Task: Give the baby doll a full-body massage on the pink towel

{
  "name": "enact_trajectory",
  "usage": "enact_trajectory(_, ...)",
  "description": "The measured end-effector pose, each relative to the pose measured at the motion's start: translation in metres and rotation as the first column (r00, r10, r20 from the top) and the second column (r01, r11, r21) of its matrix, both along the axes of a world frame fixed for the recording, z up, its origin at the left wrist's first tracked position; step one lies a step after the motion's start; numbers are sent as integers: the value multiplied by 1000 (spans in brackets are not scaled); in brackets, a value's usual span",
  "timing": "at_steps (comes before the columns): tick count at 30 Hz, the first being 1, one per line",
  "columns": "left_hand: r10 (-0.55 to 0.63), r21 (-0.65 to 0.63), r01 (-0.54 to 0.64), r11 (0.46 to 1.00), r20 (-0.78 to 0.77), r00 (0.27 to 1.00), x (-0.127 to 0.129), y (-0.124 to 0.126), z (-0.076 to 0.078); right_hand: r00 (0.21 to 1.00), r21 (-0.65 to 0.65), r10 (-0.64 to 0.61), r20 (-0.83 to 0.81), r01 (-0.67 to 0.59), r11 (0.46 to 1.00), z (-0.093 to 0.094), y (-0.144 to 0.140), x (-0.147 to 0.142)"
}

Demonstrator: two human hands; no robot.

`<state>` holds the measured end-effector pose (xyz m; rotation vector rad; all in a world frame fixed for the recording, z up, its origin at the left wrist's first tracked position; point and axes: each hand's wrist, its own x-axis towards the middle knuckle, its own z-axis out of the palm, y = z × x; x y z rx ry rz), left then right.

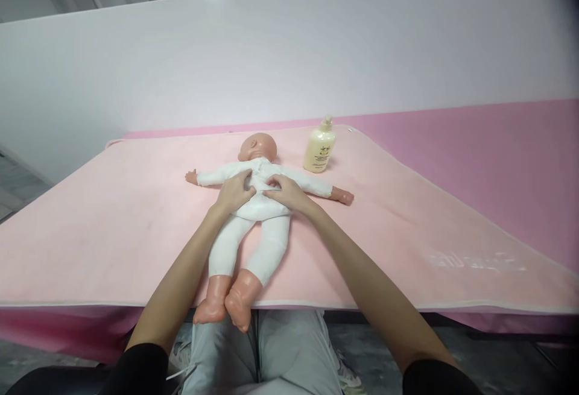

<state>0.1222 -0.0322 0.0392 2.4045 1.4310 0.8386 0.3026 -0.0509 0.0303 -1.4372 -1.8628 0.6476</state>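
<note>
A baby doll (253, 226) in a white body suit lies stretched out on a light pink blanket (113, 214), head away from me and turned to the left, arms spread. Its bare feet hang over the near table edge. My left hand (234, 191) rests on the doll's torso at the left side, fingers curled into the white fabric. On the right side of the torso my right hand (286, 191) pinches the same fabric near the middle. The two hands almost touch each other.
A cream lotion bottle (319, 146) with a pump top stands upright just right of the doll's head. The blanket lies on a darker pink table cover (497, 160). A white wall runs behind. My grey trousers (271, 353) show below the table edge.
</note>
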Motion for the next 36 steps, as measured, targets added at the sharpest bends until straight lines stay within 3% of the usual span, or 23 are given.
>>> enact_trajectory(6,19,11,-19,1000,26,999,0,6,2,999,9,1,-42,-1,1000,-4,2,1)
enact_trajectory(9,53,41,-57,998,93,994,0,8,-2,975,-28,4,-221,-11,1000,1,4,6)
enact_trajectory(11,49,53,-56,997,123,991,0,8,-5,924,31,-34,-380,49,998,4,6,9)
enact_trajectory(13,32,59,-40,997,136,990,-1,7,-6,893,140,-97,-440,174,975,4,7,9)
enact_trajectory(16,14,57,-22,998,138,990,-1,7,-6,952,241,-138,-274,207,948,-1,9,6)
enact_trajectory(21,-15,67,9,998,90,996,-2,5,-5,992,141,-125,2,123,982,-11,13,1)
enact_trajectory(25,-7,124,10,992,-22,1000,2,-3,-3,987,95,-137,80,129,987,-8,20,-1)
enact_trajectory(29,116,206,-101,973,-65,991,10,-7,-2,979,110,-152,136,137,984,-7,27,-5)
enact_trajectory(33,151,294,-132,946,-43,988,14,4,-3,983,142,-153,105,137,980,-10,29,-5)
enact_trajectory(36,171,252,-154,955,-51,984,14,17,-4,984,151,-152,97,136,979,-11,27,-5)
